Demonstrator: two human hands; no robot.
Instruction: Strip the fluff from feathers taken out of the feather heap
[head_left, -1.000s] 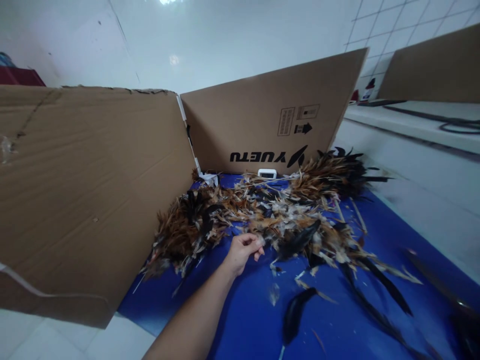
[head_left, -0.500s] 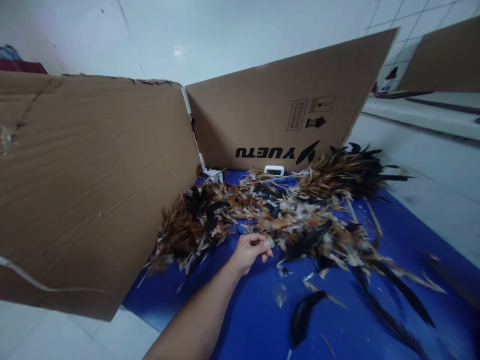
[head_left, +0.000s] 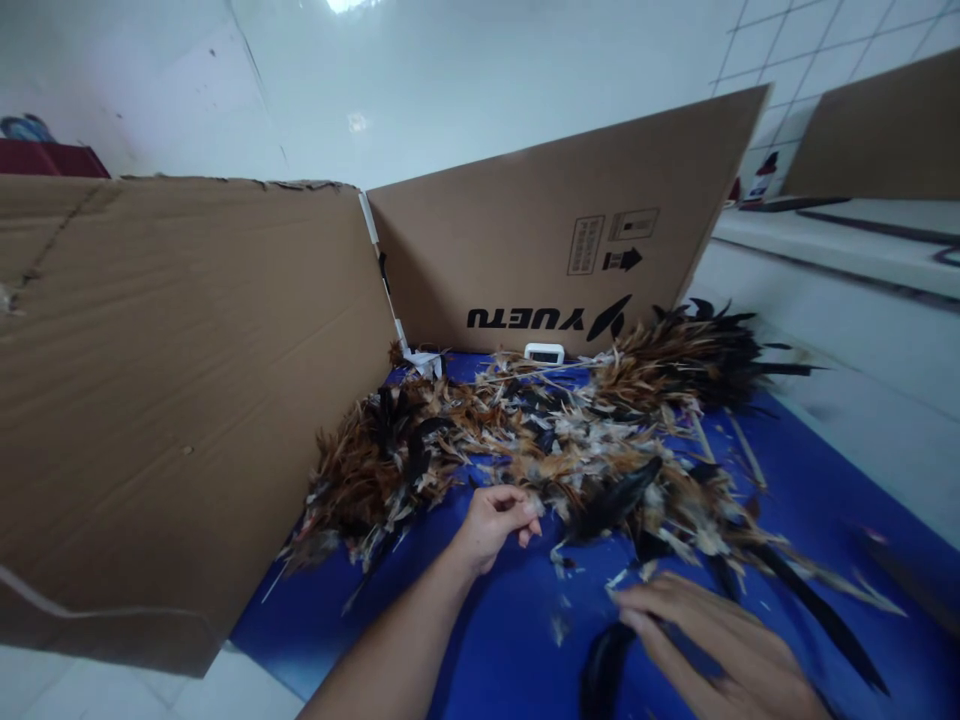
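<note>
My left hand (head_left: 499,525) is closed in a pinch at the near edge of the feather pile (head_left: 570,440). A small pale feather tuft (head_left: 535,506) shows at its fingertips, mostly hidden. Over the blue surface at the lower right, my right hand (head_left: 720,650) has thumb and forefinger together at the upper end of a black feather (head_left: 602,675). That feather is blurred, and the fingers partly cover it. Brown, black and whitish feathers are heaped just beyond both hands, with a long black feather (head_left: 825,620) lying to the right.
Two cardboard panels stand behind the blue tabletop (head_left: 517,650): a left one (head_left: 187,400) and a back one (head_left: 517,240) with printing. A small white digital display (head_left: 544,354) rests against the back panel. A thick feather bundle (head_left: 690,355) lies at the back right.
My right hand has come into view from the lower right and reached the black feather. My left hand keeps its pinch in nearly the same spot. The view has tilted slightly.
</note>
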